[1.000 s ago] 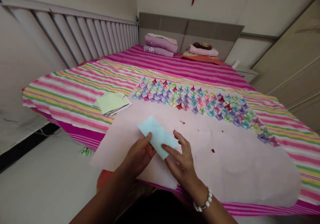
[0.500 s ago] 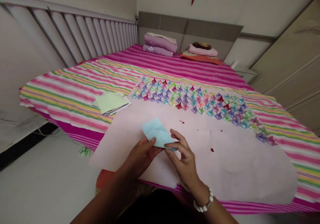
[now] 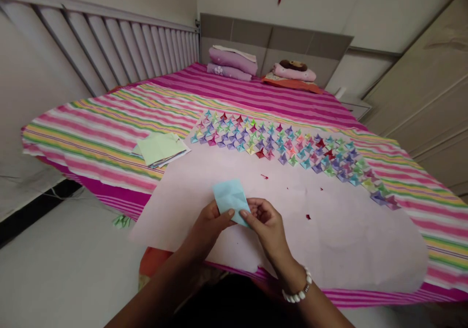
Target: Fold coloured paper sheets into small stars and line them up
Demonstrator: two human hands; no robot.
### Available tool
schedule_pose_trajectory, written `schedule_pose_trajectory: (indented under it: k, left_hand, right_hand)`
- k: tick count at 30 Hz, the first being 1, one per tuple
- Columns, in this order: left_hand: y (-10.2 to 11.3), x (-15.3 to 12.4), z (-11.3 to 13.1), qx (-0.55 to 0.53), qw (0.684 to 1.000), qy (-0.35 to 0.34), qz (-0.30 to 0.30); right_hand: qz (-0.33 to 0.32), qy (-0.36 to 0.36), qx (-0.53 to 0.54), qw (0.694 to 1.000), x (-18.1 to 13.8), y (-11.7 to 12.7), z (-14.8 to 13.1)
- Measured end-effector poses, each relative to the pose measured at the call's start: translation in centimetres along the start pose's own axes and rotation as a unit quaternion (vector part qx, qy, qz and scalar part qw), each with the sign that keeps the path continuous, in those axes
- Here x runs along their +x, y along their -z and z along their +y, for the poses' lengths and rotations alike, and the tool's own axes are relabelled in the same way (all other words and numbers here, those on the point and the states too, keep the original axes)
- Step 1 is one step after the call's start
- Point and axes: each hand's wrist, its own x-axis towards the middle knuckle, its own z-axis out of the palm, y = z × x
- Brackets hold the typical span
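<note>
Paper, pale blue, thin, faintly creased, four-cornered, gripped by both hands: left hand thumb flat near lower edge, right hand thumb pressing lower right corner, other fingers curled behind or beside it. Beneath fingers: sheet, broad, pale, lightly wrinkled. Beyond fingertips: folded shapes, small, sharp-pointed, many colours, packed in rows. Out left of fingers: stack, flat papers, pale green on top. Right of fingers: scrap, tiny, red. Behind right fingers, round wrist: bracelet, white beads.
</note>
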Motion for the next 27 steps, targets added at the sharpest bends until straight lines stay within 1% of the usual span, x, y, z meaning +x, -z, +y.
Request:
schedule_pose_trajectory:
  k: [2,4,6,9,10,11,13,16,20,24,25,27]
  left_hand:
    - [0.3,0.0,0.0,0.078,0.996,-0.019,0.025]
    - [0.5,0.0,-0.1,0.154,0.986,-0.039,0.047]
    - [0.6,0.0,-0.3,0.198,0.979,-0.039,0.039]
    - [0.7,0.0,-0.5,0.183,0.983,-0.010,-0.008]
    - [0.7,0.0,-0.5,0.166,0.986,-0.004,-0.012]
    - [0.8,0.0,-0.6,0.151,0.988,-0.002,-0.004]
    - [1.0,0.1,-0.6,0.131,0.991,-0.009,0.029]
    - [1.1,0.1,-0.7,0.126,0.990,-0.034,0.059]
    - [1.1,-0.2,-0.4,0.188,0.978,-0.069,0.067]
    - [1.2,-0.3,-0.2,0.274,0.950,-0.148,0.036]
    - [1.2,-0.2,-0.2,0.289,0.944,-0.157,0.034]
    - [1.3,-0.2,-0.4,0.304,0.942,-0.137,0.041]
  right_hand:
    - [-0.039,-0.040,0.024,0.998,0.0,0.0,-0.1]
    - [-0.061,-0.063,0.063,0.994,0.1,-0.1,-0.2]
    - [-0.065,-0.079,0.099,0.990,0.1,-0.2,-0.2]
    - [-0.056,-0.111,0.130,0.984,0.3,-0.3,-0.1]
    - [-0.051,-0.120,0.137,0.982,0.4,-0.3,0.0]
    - [-0.045,-0.126,0.142,0.981,0.4,-0.3,0.1]
    - [-0.038,-0.136,0.149,0.979,0.5,-0.2,0.3]
    - [-0.034,-0.145,0.154,0.977,0.6,0.0,0.6]
    - [-0.031,-0.137,0.140,0.980,0.7,0.3,0.9]
    - [-0.050,-0.115,0.117,0.985,0.6,0.4,0.8]
    - [-0.054,-0.112,0.112,0.986,0.6,0.5,0.7]
    - [-0.059,-0.111,0.108,0.986,0.6,0.5,0.4]
